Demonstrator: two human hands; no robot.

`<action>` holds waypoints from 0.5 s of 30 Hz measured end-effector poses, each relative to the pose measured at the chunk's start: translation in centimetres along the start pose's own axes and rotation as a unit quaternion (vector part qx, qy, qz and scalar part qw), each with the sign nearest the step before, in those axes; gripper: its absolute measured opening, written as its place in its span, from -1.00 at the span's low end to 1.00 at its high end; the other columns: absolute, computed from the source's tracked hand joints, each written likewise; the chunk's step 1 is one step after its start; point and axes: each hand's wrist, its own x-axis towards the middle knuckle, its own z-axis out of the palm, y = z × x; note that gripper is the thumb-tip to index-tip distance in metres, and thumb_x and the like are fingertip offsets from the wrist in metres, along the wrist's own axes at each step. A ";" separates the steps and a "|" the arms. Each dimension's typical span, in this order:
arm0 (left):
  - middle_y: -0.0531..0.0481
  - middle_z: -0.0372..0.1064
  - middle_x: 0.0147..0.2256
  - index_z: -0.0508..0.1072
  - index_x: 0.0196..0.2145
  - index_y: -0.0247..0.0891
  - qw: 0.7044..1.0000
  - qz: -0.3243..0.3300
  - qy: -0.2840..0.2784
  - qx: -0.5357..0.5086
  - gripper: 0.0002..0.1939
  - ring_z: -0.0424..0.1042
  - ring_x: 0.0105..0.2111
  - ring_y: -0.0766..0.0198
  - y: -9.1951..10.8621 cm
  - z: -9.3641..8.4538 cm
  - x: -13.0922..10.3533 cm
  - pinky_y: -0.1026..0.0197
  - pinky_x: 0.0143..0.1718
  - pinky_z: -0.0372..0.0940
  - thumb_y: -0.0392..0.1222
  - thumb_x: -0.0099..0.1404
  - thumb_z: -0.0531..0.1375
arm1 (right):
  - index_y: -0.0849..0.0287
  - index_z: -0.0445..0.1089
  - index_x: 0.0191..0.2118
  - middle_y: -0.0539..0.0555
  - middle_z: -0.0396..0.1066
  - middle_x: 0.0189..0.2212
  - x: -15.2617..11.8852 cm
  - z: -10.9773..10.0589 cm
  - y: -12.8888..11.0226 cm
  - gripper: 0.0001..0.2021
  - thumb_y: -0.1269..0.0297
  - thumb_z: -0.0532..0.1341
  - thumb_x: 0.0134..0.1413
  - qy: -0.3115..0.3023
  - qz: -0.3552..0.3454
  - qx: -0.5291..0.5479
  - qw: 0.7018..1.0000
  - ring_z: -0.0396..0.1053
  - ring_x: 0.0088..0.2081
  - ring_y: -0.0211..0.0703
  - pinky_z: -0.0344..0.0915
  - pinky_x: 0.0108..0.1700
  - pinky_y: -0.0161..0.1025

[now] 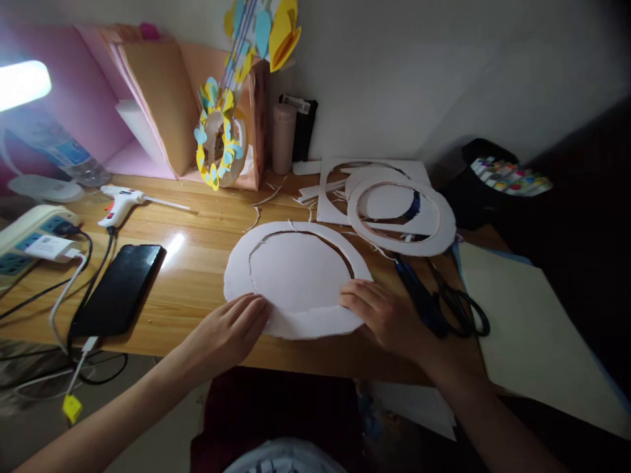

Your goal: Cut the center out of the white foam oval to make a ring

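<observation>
**White oval steadied between two hands at the counter's front**

At far left, the power strip (37, 240) sits near the glue gun (122, 203), presumably so its cord can reach. The phone (119, 289) lies flat, nearer the front edge of the counter (172, 322).

The left hand (227, 338) rests its bunched fingers on the lower left rim of the white oval (300, 272). The oval lies between the hands; a gap along its upper right arc parts the inner disc from the outer band. Behind it, the cut ring (442, 213) overlaps the square frame (328, 203), probably set back to leave the hands room.

The right hand (382, 312) has its fingers together over the lower right rim. Gripping opposite sides likely stops the piece shifting. Both thumbs are hidden, so I cannot tell whether either hand pinches. Just beyond, the scissors (424, 302) point away, handles within easy reach.
</observation>
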 end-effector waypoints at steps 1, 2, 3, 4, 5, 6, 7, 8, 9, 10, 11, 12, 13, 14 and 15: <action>-0.16 0.45 -0.29 0.44 -0.23 -0.43 1.000 0.004 -0.005 0.000 -0.77 0.44 -0.24 0.17 0.1 0.2 0.0 0.17 -0.15 0.40 -0.46 0.33 -0.01 | 0.24 0.32 -0.14 0.21 0.40 -0.18 0.0 0.1 0.0 -0.73 0.55 0.01 0.05 -0.001 0.012 0.007 1.000 0.34 -0.10 0.00 0.34 -0.02 -0.02; -0.17 0.44 -0.28 0.44 -0.23 -0.43 1.000 0.009 -0.013 -0.001 -0.78 0.44 -0.24 0.16 0.2 0.5 0.0 0.15 -0.14 0.39 -0.46 0.32 0.00 | 0.24 0.31 -0.10 0.21 0.40 -0.15 -0.1 0.2 0.0 -0.69 0.57 0.02 0.03 -0.003 0.027 0.012 1.000 0.34 -0.10 -0.01 0.36 -0.04 -0.05; -0.19 0.44 -0.26 0.44 -0.22 -0.44 0.999 0.019 -0.025 -0.006 -0.78 0.43 -0.23 0.14 0.3 0.8 -0.1 0.13 -0.13 0.39 -0.47 0.31 0.01 | 0.23 0.29 -0.04 0.21 0.40 -0.13 -0.1 0.4 0.0 -0.63 0.60 0.02 0.01 -0.008 0.039 0.013 0.999 0.35 -0.09 -0.02 0.37 -0.06 -0.07; -0.21 0.43 -0.25 0.43 -0.20 -0.44 0.999 0.027 -0.042 -0.017 -0.78 0.43 -0.22 0.12 0.4 1.1 -0.1 0.11 -0.10 0.38 -0.47 0.30 0.02 | 0.22 0.27 0.01 0.20 0.41 -0.13 -0.1 0.5 0.0 -0.57 0.62 0.01 0.00 -0.015 0.043 0.007 0.999 0.37 -0.10 -0.04 0.38 -0.09 -0.10; -0.22 0.43 -0.23 0.43 -0.18 -0.45 0.997 0.033 -0.062 -0.034 -0.78 0.43 -0.20 0.11 0.6 1.4 -0.2 0.09 -0.07 0.36 -0.47 0.29 0.03 | 0.20 0.26 0.05 0.18 0.42 -0.14 -0.1 0.7 0.1 -0.52 0.64 0.01 -0.01 -0.022 0.036 -0.007 0.999 0.38 -0.12 -0.06 0.39 -0.12 -0.12; -0.23 0.43 -0.23 0.42 -0.17 -0.45 0.994 0.036 -0.083 -0.054 -0.78 0.43 -0.18 0.09 0.7 1.7 -0.3 0.07 -0.05 0.35 -0.47 0.28 0.03 | 0.18 0.28 0.05 0.17 0.43 -0.17 -0.1 0.9 0.1 -0.52 0.65 0.00 0.00 -0.027 0.021 -0.025 0.999 0.40 -0.16 -0.08 0.40 -0.16 -0.14; -0.23 0.43 -0.22 0.41 -0.15 -0.45 0.991 0.037 -0.100 -0.075 -0.77 0.42 -0.16 0.08 0.8 1.9 -0.4 0.05 -0.02 0.34 -0.46 0.28 0.03 | 0.17 0.32 0.00 0.16 0.44 -0.21 -0.1 1.0 0.2 -0.54 0.66 -0.01 0.02 -0.030 -0.001 -0.044 0.999 0.41 -0.20 -0.09 0.40 -0.18 -0.15; -0.23 0.43 -0.21 0.40 -0.12 -0.45 0.989 0.033 -0.111 -0.093 -0.75 0.42 -0.13 0.07 0.8 2.0 -0.5 0.04 -0.01 0.33 -0.45 0.28 0.03 | 0.17 0.36 -0.06 0.15 0.45 -0.24 -0.1 1.1 0.3 -0.58 0.65 -0.02 0.05 -0.027 -0.026 -0.059 0.998 0.41 -0.23 -0.10 0.40 -0.19 -0.16; -0.23 0.44 -0.18 0.39 -0.09 -0.45 0.987 0.025 -0.116 -0.110 -0.73 0.41 -0.10 0.06 0.7 1.9 -0.5 0.04 0.00 0.33 -0.44 0.28 0.03 | 0.18 0.39 -0.11 0.15 0.45 -0.26 -0.1 1.1 0.4 -0.62 0.64 -0.03 0.07 -0.023 -0.043 -0.065 0.997 0.41 -0.24 -0.11 0.40 -0.16 -0.15; -0.24 0.44 -0.15 0.36 -0.05 -0.44 0.985 0.016 -0.117 -0.123 -0.70 0.39 -0.07 0.06 0.6 1.9 -0.5 0.04 0.01 0.33 -0.44 0.27 0.02 | 0.20 0.41 -0.15 0.14 0.45 -0.27 -0.1 1.0 0.5 -0.64 0.63 -0.03 0.10 -0.019 -0.051 -0.063 0.996 0.40 -0.23 -0.11 0.39 -0.12 -0.13; -0.23 0.44 -0.11 0.34 -0.01 -0.43 0.984 0.010 -0.113 -0.134 -0.67 0.39 -0.05 0.06 0.5 1.7 -0.5 0.03 0.02 0.32 -0.44 0.27 0.01 | 0.21 0.41 -0.16 0.14 0.45 -0.27 -0.2 0.9 0.6 -0.66 0.62 -0.03 0.12 -0.015 -0.055 -0.054 0.997 0.40 -0.22 -0.12 0.37 -0.06 -0.11; -0.22 0.43 -0.08 0.32 0.01 -0.42 0.984 0.005 -0.110 -0.142 -0.64 0.38 -0.04 0.07 0.2 1.5 -0.5 0.02 0.04 0.31 -0.45 0.27 0.00 | 0.22 0.41 -0.15 0.13 0.45 -0.27 -0.3 0.7 0.7 -0.67 0.61 -0.03 0.14 -0.012 -0.055 -0.043 0.998 0.39 -0.20 -0.12 0.34 0.01 -0.08; -0.21 0.43 -0.07 0.31 0.03 -0.40 0.983 0.003 -0.107 -0.147 -0.62 0.38 -0.03 0.08 -0.1 1.2 -0.4 0.01 0.06 0.29 -0.47 0.26 -0.02 | 0.22 0.41 -0.14 0.12 0.44 -0.26 -0.3 0.5 0.8 -0.67 0.60 -0.04 0.16 -0.006 -0.051 -0.032 0.998 0.38 -0.18 -0.12 0.30 0.06 -0.05; -0.18 0.44 -0.08 0.32 0.02 -0.38 0.984 0.004 -0.099 -0.147 -0.61 0.39 -0.05 0.10 -0.4 1.0 -0.2 0.00 0.09 0.27 -0.48 0.26 -0.03 | 0.21 0.40 -0.10 0.12 0.44 -0.24 -0.3 0.2 0.8 -0.67 0.59 -0.04 0.17 0.002 -0.044 -0.025 0.999 0.37 -0.14 -0.12 0.26 0.11 -0.02; -0.17 0.45 -0.11 0.33 0.00 -0.37 0.986 0.007 -0.088 -0.144 -0.62 0.40 -0.07 0.12 -0.7 0.8 -0.1 0.00 0.11 0.25 -0.49 0.26 -0.03 | 0.18 0.38 -0.05 0.13 0.43 -0.20 -0.3 -0.1 0.8 -0.65 0.58 -0.03 0.19 0.014 -0.033 -0.024 0.999 0.36 -0.10 -0.11 0.21 0.15 0.01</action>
